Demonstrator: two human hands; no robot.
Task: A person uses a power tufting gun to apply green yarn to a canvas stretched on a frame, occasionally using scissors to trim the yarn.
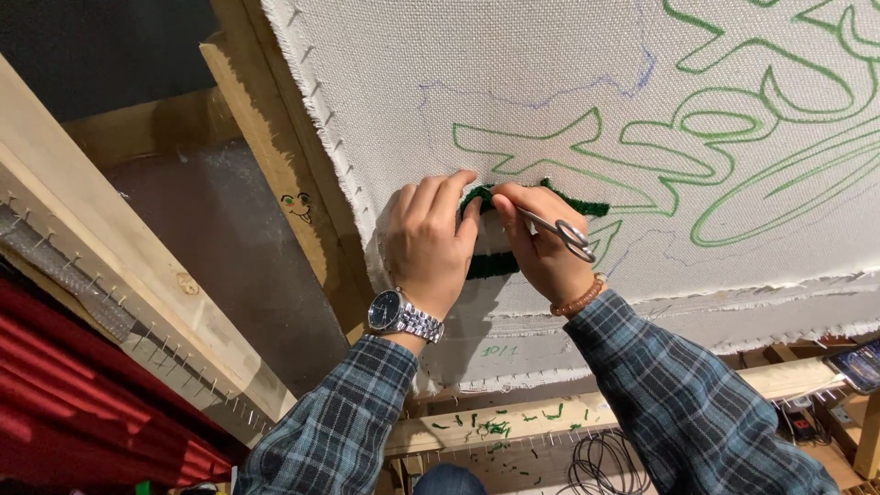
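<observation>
The left hand (429, 246) presses its fingers flat on the dark green tufted patch (495, 264), gripping nothing. Just beside it, the right hand (541, 247) is closed on small silver scissors (561, 231). Both rest against the stretched white cloth (513, 82), with its wooden frame (266, 156) beyond the left hand.

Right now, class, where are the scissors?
In the head view, the scissors sit just right of centre in the right hand, against the white cloth, beside the dark green tufted patch.
</observation>
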